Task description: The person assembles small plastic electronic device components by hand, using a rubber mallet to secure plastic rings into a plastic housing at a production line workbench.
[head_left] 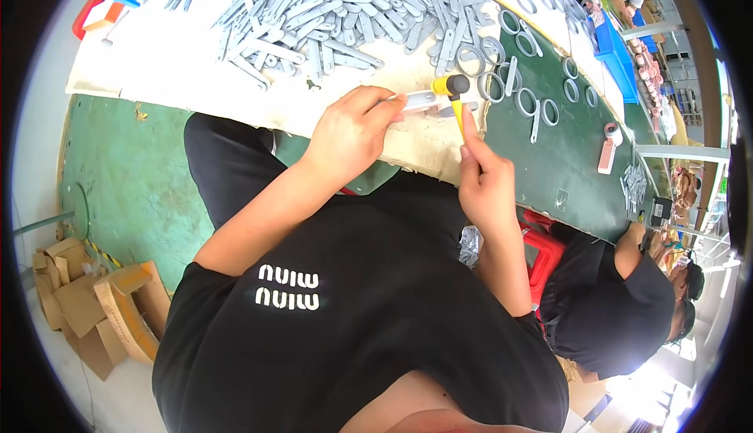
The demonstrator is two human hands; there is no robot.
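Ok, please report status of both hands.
Left hand: pinching grey strip. Right hand: holding yellow hammer. Hammer head at strip's end, contact unclear. Strip pile beyond.

The mallet (pixel 449 85) is located at upper centre of the frame, right of the middle. Its cylindrical head is yellow with a dark end face directed right; the slim yellow handle runs down from the head, slightly rightward, into the right hand (pixel 488 178), which grips it. The flat grey strip (pixel 417 100) is elongated, with a recessed slot along its face. The left hand (pixel 357 131) pinches its left end; its right end points toward the mallet head. Contact between them cannot be determined.
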